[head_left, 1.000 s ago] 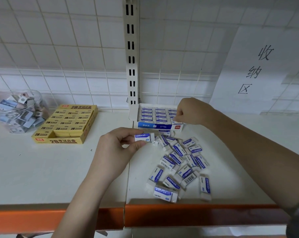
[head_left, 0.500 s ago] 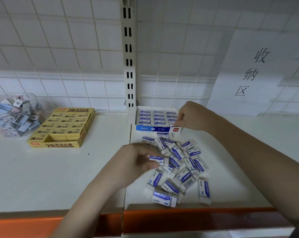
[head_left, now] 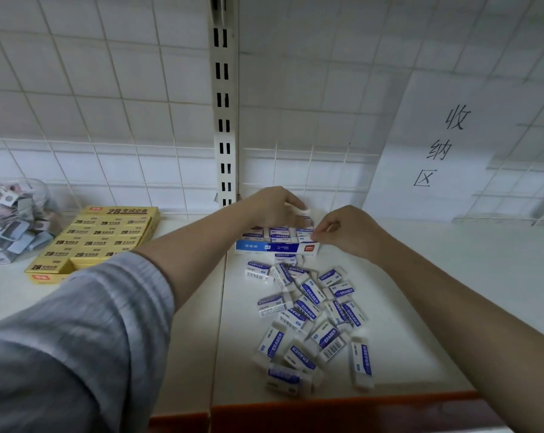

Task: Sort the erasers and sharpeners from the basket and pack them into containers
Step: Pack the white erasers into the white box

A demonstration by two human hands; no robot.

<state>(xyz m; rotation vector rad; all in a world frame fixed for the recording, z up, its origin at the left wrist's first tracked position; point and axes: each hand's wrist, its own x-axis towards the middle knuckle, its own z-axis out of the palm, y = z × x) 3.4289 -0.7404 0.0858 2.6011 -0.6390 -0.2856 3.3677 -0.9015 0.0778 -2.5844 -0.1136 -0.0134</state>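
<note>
A blue and white eraser box (head_left: pixel 277 247) stands at the back of the shelf, partly filled with rows of erasers. My left hand (head_left: pixel 272 206) reaches over the box and pinches a white eraser (head_left: pixel 302 211) above its far side. My right hand (head_left: pixel 347 230) has curled fingers at the box's right front corner; whether it pinches the box edge is unclear. A loose pile of white erasers with blue sleeves (head_left: pixel 308 310) lies on the shelf in front of the box.
A yellow box of 2B erasers (head_left: pixel 98 242) sits to the left. A clear jar of sharpeners (head_left: pixel 11 220) stands at the far left. A slotted upright (head_left: pixel 223 120) and a paper sign (head_left: pixel 445 145) are on the back wall. The shelf's orange front edge (head_left: pixel 342 410) runs below.
My left hand rose from the pile with an eraser and moved back over the box. My right hand stayed at the box's right corner. The camera tilted a little.
</note>
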